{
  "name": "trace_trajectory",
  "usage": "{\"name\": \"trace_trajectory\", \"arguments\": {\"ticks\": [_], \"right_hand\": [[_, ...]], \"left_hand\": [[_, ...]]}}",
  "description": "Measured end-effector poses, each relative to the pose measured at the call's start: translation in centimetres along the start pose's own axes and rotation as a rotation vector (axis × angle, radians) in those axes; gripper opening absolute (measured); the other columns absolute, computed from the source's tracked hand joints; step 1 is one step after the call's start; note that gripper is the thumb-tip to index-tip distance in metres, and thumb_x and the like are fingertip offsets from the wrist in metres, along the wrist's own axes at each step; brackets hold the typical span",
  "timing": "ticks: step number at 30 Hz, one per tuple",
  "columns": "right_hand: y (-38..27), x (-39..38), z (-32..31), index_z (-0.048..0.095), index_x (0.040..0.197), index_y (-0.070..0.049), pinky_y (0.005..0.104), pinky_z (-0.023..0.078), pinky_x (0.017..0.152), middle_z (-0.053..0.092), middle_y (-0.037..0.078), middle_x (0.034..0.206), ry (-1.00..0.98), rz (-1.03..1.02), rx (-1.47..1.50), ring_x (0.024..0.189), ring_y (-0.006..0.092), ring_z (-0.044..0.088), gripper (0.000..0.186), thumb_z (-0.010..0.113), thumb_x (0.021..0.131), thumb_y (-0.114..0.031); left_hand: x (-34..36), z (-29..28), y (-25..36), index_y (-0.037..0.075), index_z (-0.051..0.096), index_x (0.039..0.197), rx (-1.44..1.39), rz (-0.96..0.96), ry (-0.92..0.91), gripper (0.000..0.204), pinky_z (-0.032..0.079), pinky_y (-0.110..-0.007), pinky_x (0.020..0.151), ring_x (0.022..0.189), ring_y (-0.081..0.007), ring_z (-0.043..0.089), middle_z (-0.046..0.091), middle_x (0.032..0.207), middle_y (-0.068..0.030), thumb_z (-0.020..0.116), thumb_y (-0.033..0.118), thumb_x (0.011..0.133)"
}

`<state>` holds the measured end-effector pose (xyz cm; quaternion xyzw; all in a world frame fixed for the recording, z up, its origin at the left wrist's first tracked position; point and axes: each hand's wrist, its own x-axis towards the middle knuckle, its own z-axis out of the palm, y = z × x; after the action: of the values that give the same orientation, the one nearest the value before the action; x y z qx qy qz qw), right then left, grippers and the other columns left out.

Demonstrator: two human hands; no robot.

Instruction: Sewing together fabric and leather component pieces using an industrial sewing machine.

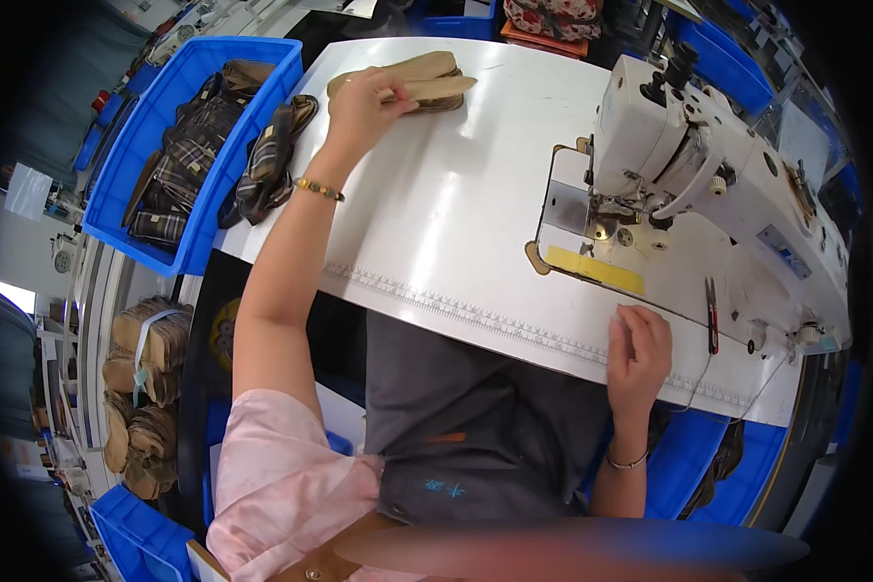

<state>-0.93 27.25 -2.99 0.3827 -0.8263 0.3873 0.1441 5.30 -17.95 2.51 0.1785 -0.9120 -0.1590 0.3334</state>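
My left hand (371, 105) is at the far left of the glossy, smooth white tabletop (495, 194), thumb and fingers closed in a pinch on a thin, flat tan sole-shaped piece (441, 89) with rounded outlines. Its long axis runs left to right, the narrower end pointing right and my fingers at its left part. It lies over a stack of matching tan soles (422, 66), layered flat and roughly lengthwise the same way, near the table's far edge. Just left and nearer, soft plaid fabric pieces (267, 165) slump at the table's left edge, against a blue hard plastic bin (291, 60). To the right, a broad stretch of white surface gives room between the stack and a white metal sewing machine (640, 145). My right hand (640, 351) is half open, fingers loosely bent, over the near edge with its printed ruler strip (456, 310); I cannot tell whether its fingertips touch the surface. Red-handled metal snips (713, 315) lie just right of it, pointing far.
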Motion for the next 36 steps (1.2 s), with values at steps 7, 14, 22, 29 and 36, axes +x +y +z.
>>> {"name": "trace_trajectory", "arguments": {"ticks": [7, 14, 22, 29, 36], "right_hand": [[-3.1, 0.7, 2.0, 0.066, 0.122, -0.002, 0.0442, 0.046, 0.097, 0.065, 0.014, 0.124, -0.12, -0.177, 0.041, 0.112, 0.0335, 0.061, 0.04, 0.075, 0.087, -0.018], [-3.6, 2.1, 3.9, 0.06, 0.132, 0.0, 0.0549, 0.034, 0.113, 0.058, 0.014, 0.14, -0.413, -0.364, -0.086, 0.133, 0.0349, 0.05, 0.065, 0.075, 0.083, -0.041], [-3.6, 2.2, 4.0, 0.061, 0.13, 0.001, 0.0513, 0.036, 0.111, 0.061, 0.014, 0.135, -0.345, -0.389, -0.062, 0.128, 0.0349, 0.053, 0.061, 0.075, 0.085, -0.039], [-3.6, 2.2, 3.8, 0.064, 0.126, 0.001, 0.0492, 0.041, 0.108, 0.064, 0.013, 0.13, -0.282, -0.418, -0.06, 0.123, 0.0359, 0.056, 0.058, 0.075, 0.084, -0.037], [-6.2, 1.1, 4.2, 0.066, 0.115, 0.003, 0.0314, 0.057, 0.078, 0.071, 0.007, 0.1, -0.659, 0.741, 1.55, 0.089, 0.0123, 0.067, 0.031, 0.059, 0.104, -0.026]], "left_hand": [[-12.6, 1.8, 10.6, 0.007, 0.061, 0.082, -0.285, 0.306, -0.431, 0.023, 0.05, -0.04, 0.093, 0.113, -0.0296, 0.061, 0.066, 0.125, -0.0111, 0.081, 0.017, 0.08], [-9.4, -3.3, 2.5, 0.005, 0.064, 0.115, 0.202, -0.02, -0.042, 0.047, 0.05, -0.045, 0.095, 0.115, -0.036, 0.061, 0.066, 0.123, -0.0169, 0.075, 0.041, 0.088], [-8.4, -9.1, -10.1, 0.004, 0.049, 0.144, 0.603, -0.648, -0.011, 0.071, 0.05, -0.051, 0.097, 0.116, -0.037, 0.062, 0.064, 0.126, -0.0172, 0.075, 0.037, 0.086], [-11.7, -9.6, -1.6, 0.008, 0.072, 0.117, 0.476, 0.24, 0.521, 0.043, 0.049, -0.04, 0.086, 0.096, -0.0307, 0.062, 0.067, 0.105, -0.011, 0.067, -0.006, 0.077], [-19.7, -6.2, 10.8, 0.024, 0.077, 0.107, 0.209, 0.697, 0.249, 0.037, 0.044, -0.033, 0.08, 0.092, -0.0155, 0.055, 0.065, 0.106, 0.0052, 0.082, 0.011, 0.072]]}}
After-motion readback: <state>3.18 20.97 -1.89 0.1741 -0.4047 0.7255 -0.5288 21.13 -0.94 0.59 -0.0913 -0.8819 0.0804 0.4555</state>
